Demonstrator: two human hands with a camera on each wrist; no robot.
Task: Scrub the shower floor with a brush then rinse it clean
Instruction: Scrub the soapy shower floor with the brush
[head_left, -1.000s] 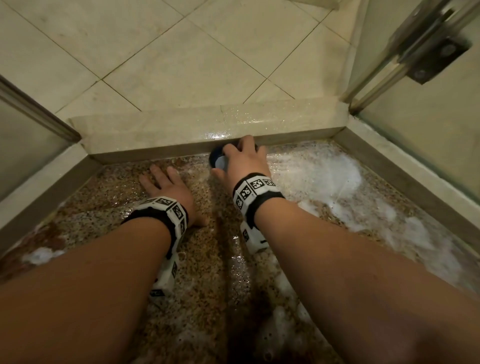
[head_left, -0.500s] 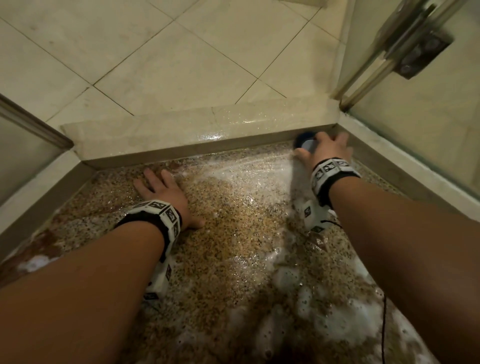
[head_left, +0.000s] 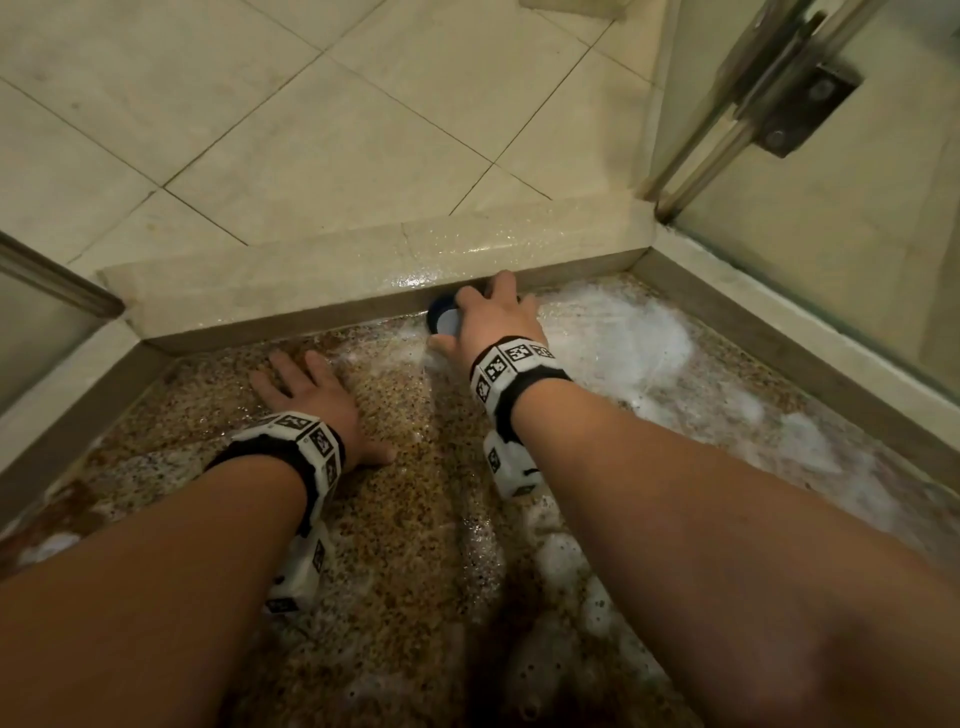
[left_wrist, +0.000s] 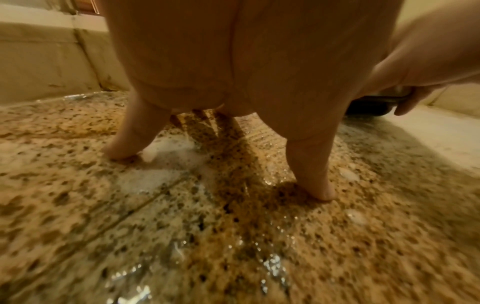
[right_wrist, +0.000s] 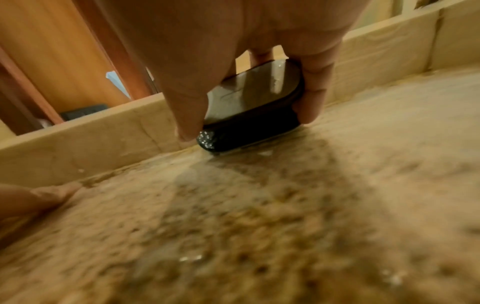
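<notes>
While the right hand is curling thumb and fingers round the dark brush, it is pressing the brush onto the wet speckled shower floor right against the stone curb, at about 12 o'clock in the head view. The left hand is lying flat at 10 o'clock, fingers spread and fingertips touching the floor, holding nothing. White foam is sitting at 2 o'clock beside the brush hand and trailing toward 5 o'clock, with the glass door hinge up at 1 o'clock.
</notes>
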